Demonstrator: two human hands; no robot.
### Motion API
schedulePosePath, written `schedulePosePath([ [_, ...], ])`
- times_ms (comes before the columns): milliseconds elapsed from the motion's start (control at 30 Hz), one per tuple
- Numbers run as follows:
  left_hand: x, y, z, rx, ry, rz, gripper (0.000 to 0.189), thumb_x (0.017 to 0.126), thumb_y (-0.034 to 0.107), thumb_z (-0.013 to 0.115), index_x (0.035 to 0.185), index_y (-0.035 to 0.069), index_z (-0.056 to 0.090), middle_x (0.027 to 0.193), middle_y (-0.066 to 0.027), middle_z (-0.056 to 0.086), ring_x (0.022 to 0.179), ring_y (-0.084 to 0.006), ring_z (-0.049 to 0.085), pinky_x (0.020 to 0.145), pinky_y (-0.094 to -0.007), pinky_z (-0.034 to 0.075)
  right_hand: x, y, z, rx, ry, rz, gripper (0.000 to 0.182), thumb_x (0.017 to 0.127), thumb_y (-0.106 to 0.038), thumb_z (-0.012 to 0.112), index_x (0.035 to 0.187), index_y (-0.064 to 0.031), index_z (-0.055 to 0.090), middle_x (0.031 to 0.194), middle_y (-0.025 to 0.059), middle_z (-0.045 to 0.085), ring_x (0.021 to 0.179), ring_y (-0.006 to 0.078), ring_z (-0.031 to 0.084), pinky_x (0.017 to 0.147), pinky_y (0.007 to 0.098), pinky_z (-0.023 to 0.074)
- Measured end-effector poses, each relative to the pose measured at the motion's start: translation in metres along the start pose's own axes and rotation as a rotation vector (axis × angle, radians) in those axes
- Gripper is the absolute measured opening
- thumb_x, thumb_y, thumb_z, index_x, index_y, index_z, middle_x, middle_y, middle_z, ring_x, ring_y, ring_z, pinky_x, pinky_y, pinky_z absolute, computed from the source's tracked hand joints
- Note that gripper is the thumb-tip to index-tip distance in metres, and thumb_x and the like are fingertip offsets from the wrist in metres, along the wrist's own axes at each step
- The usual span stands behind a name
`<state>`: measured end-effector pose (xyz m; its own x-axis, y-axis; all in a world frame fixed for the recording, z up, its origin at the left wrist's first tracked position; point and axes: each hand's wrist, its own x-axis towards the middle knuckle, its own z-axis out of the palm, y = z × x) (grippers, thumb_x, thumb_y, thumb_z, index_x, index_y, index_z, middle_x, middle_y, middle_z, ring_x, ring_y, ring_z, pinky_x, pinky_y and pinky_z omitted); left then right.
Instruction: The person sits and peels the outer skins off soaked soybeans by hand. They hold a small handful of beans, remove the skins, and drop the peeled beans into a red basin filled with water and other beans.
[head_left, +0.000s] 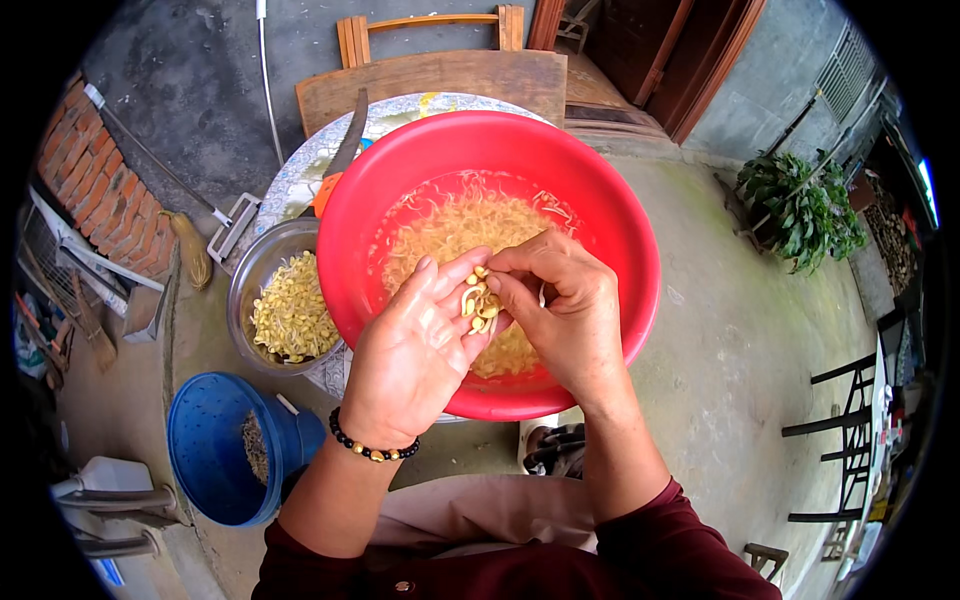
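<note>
My left hand (420, 345) is palm up above a red plastic basin (615, 195), with a few soybean sprouts (481, 304) lying across its fingers. Thumb and forefinger of my right hand (566, 304) pinch at a sprout in that small bunch. Beneath both hands, many sprouts (457, 225) float in the basin's water; my hands hide some of them. To the left, a steel bowl (238, 322) holds a heap of yellow sprouts (296, 311) and partly tucks under the basin's rim.
The basin stands on a round table with a patterned cover (289, 184). A saw with an orange handle (326, 193) lies behind the bowl. On the floor at left is a blue bucket (191, 442) with dark debris inside. A wooden board (442, 79) stands beyond the table.
</note>
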<state>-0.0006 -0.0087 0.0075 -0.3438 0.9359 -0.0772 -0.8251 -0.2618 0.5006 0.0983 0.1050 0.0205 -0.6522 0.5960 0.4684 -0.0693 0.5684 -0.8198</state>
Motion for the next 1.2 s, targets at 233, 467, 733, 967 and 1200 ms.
schedulePosePath([
  [233, 0.0, 0.003, 0.002, -0.02, -0.014, -0.004, 0.057, 0.097, 0.038, 0.042, 0.13, -0.008, 0.037, 0.126, -0.0147, 0.046, 0.117, -0.0223, 0.047, 0.103, -0.0407, 0.038, 0.002, -0.005, -0.011, 0.292, -0.075, 0.222, 0.003, 0.087, -0.001, 0.06, 0.087, 0.0016, 0.06, 0.073, 0.0019, 0.059, 0.062, 0.0057, 0.053, 0.053, 0.021, 0.0415],
  [467, 0.0, 0.006, 0.005, -0.058, -0.015, 0.003, 0.057, 0.097, 0.038, 0.042, 0.13, -0.008, 0.036, 0.124, -0.0161, 0.048, 0.117, -0.0246, 0.048, 0.103, -0.0417, 0.038, 0.003, -0.006, -0.019, 0.684, -0.019, 0.293, 0.013, 0.091, -0.001, 0.049, 0.091, 0.001, 0.061, 0.075, 0.0017, 0.06, 0.057, 0.0019, 0.044, 0.048, 0.0173, 0.0335],
  [733, -0.001, 0.006, 0.0, -0.076, -0.01, 0.04, 0.058, 0.097, 0.04, 0.04, 0.132, -0.006, 0.034, 0.126, -0.0158, 0.048, 0.117, -0.0231, 0.047, 0.102, -0.0394, 0.038, 0.001, -0.013, -0.016, 0.453, -0.168, 0.333, 0.009, 0.081, 0.002, 0.061, 0.089, 0.0034, 0.064, 0.086, 0.0028, 0.062, 0.062, 0.0064, 0.047, 0.058, 0.0231, 0.0406],
  [967, -0.002, 0.007, 0.001, -0.092, -0.004, 0.05, 0.058, 0.098, 0.04, 0.036, 0.136, -0.004, 0.03, 0.134, -0.0199, 0.042, 0.12, -0.0233, 0.044, 0.101, -0.0362, 0.037, -0.003, -0.011, -0.007, 0.032, -0.147, 0.043, 0.012, 0.075, 0.006, 0.066, 0.085, 0.0003, 0.067, 0.07, 0.0052, 0.054, 0.059, 0.0107, 0.048, 0.055, 0.0255, 0.0398],
  [1200, -0.003, 0.007, -0.003, -0.114, -0.024, 0.05, 0.056, 0.098, 0.038, 0.036, 0.136, -0.003, 0.031, 0.135, -0.0217, 0.042, 0.12, -0.0248, 0.046, 0.101, -0.0354, 0.038, -0.002, -0.009, -0.004, 0.011, -0.182, 0.028, 0.013, 0.075, 0.008, 0.065, 0.085, -0.0004, 0.068, 0.072, 0.0051, 0.056, 0.064, 0.0113, 0.053, 0.058, 0.0256, 0.0423],
])
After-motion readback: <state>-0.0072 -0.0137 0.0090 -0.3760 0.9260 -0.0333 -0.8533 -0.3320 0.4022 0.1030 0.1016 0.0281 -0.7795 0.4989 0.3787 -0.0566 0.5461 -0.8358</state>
